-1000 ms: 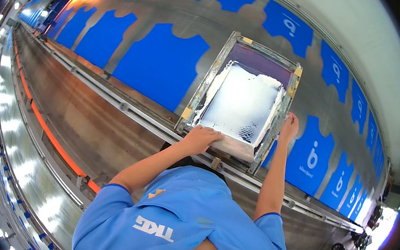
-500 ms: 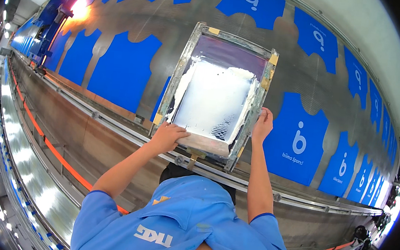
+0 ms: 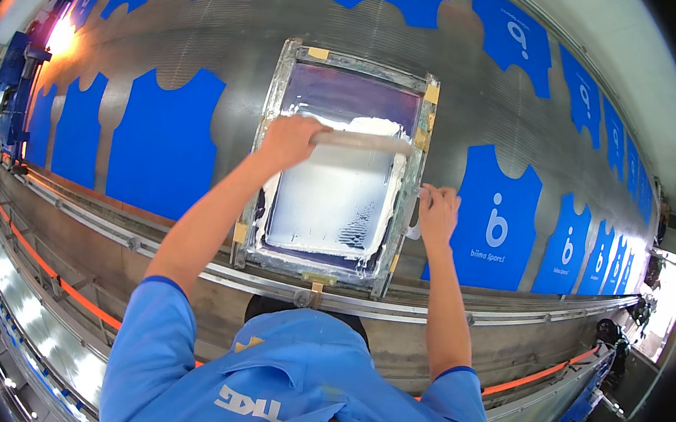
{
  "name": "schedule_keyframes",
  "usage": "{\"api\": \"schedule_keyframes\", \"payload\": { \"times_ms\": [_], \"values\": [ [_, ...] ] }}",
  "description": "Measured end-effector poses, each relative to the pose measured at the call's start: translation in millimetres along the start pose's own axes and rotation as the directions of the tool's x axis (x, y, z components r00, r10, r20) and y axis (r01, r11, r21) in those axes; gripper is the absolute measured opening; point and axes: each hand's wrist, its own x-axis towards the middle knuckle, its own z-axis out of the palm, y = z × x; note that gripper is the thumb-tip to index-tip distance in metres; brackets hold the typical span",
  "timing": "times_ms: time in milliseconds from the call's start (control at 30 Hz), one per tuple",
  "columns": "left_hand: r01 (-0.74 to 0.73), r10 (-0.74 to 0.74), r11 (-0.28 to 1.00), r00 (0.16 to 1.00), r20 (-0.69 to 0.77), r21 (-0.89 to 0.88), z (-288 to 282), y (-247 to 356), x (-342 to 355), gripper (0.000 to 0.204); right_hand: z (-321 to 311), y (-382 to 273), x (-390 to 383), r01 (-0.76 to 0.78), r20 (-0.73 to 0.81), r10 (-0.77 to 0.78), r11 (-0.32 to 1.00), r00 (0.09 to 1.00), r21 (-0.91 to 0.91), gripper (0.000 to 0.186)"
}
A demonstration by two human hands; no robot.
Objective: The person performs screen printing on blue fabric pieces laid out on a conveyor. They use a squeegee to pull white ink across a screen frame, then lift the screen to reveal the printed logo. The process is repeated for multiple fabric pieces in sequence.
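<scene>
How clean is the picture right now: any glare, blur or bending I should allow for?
Head view: glare around the orange-white glow at upper left and the bright opening at far right; head view: the metal rail bows and the corners go black; head view: left hand and right hand keep readable outlines, though slight blur is hard to judge.

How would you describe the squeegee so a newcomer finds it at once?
On the long grey table, find the rectangular frame between blue fabric pieces. Inside, the left hand grips the squeegee by its left end, over white ink. It is the only pale bar crossing the frame's inside.
</scene>
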Motion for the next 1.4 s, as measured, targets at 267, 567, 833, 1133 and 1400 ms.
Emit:
{"api": "schedule_keyframes", "payload": {
  "times_ms": [267, 567, 833, 1133, 1400],
  "values": [
    [0.12, -0.138, 0.989, 0.951, 0.276, 0.081, -43.3, -10.9, 78.0, 0.035, -57.0, -95.4, 139.9, 0.288, 0.156, -0.285, 0.958, 0.946, 0.001, 0.035],
    [0.106, -0.112, 0.992, 0.989, 0.093, 0.069, -4.7, 12.0, 18.8, 0.04, -2.7, -75.4, 85.1, 0.273, 0.071, -0.284, 0.953, 0.956, 0.13, 0.025],
    [0.08, -0.085, 0.995, 0.991, 0.103, 0.059, 32.2, 31.0, -91.1, 0.048, 23.3, -74.3, -34.3, 0.236, 0.072, -0.251, 0.957, 0.965, 0.167, 0.033],
    [0.065, -0.073, 0.993, 0.994, 0.078, 0.103, 45.1, 48.9, -168.7, 0.049, 15.1, -83.4, -104.1, 0.236, 0.154, -0.268, 0.951, 0.951, 0.197, 0.043],
    [-0.012, 0.003, 0.996, 0.996, 0.094, 0.089, 31.5, 39.7, -123.2, 0.043, -2.7, -75.3, -42.2, 0.309, 0.271, -0.363, 0.925, 0.891, 0.222, 0.032]
  ]
}}
